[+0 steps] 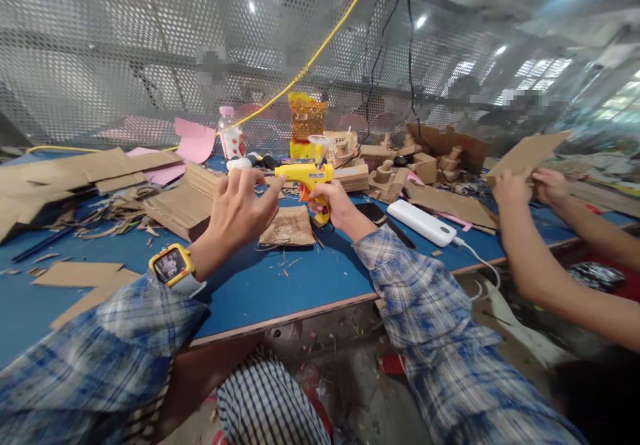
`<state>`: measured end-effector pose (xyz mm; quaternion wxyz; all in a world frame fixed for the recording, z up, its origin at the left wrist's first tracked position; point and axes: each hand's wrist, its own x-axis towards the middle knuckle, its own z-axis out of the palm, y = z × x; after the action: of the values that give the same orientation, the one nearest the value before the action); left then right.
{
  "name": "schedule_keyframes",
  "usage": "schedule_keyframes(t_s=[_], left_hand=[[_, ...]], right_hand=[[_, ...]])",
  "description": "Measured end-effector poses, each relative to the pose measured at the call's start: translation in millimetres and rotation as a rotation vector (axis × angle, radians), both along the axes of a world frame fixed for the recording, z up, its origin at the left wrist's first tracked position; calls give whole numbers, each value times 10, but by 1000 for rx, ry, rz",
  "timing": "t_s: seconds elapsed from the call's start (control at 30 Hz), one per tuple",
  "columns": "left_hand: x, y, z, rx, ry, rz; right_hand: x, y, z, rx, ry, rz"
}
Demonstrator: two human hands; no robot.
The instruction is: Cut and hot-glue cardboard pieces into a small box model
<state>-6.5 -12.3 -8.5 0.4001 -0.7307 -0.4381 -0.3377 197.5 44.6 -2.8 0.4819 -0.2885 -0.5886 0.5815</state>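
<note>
My right hand [336, 206] is wrapped round the handle of a yellow glue gun [307, 174], a finger by its orange trigger. The gun's nozzle points left, above the table. My left hand [240, 211] is raised beside the nozzle, fingers bent and thumb stretched apart from them toward the gun's front. Its fingertips are partly hidden, and I see nothing held in it. Below the gun lies a small brown cardboard piece [287, 226] with a rough, torn surface. A yellow watch [173, 265] is on my left wrist.
Cardboard sheets [95, 168] and scraps cover the left of the blue table [300, 291]. A white power bank [421, 223] with a cable lies right. Behind are a bottle [231, 139], a yellow bag [307, 121] and cardboard shapes. Another person's hands [515, 190] hold cardboard at right.
</note>
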Motion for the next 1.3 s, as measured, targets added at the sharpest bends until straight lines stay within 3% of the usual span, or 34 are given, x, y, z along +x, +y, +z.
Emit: schedule_keyframes(t_s=[0.33,0.57,0.7,0.97,1.3], left_hand=[[-12,10,-23,33,64,-15],[5,21,-54,-39,41,8],[-35,59,-95,-69,-23,-58],[-42,57,-68,339,185,-78],[-73,120,-73,357,106,-164]], right_hand=[[-56,-71,33,-50,37,41],[-71,-96,25,-86,22,52],[-78,-106,30,-67,-8,66],[-121,-112,-13,-68,11,55],[-136,-154,-12,-69,37,67]])
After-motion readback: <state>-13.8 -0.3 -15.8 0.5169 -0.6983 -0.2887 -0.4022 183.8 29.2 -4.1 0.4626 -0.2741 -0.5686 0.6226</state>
